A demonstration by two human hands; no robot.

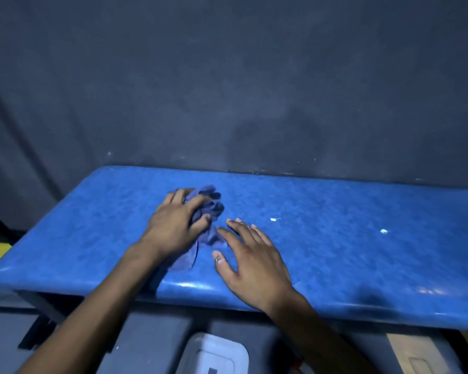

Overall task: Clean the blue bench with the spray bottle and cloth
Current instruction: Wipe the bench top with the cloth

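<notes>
My left hand (177, 224) is bunched around the cloth (206, 211) on the blue tabletop (335, 238).

The cloth sits left of the middle of the tabletop, between its back and front edges, with a loose tail trailing toward the front edge. My right hand (250, 261) lies just beside it, fingers spread flat and holding nothing. Two small white specks (383, 231) lie farther right. A white container (214, 354) sits on the floor below the front edge.

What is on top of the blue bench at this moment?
A bunched cloth gripped by the left hand, the open right hand beside it, and two white specks. The bench surface under the cloth and hands is covered.
</notes>
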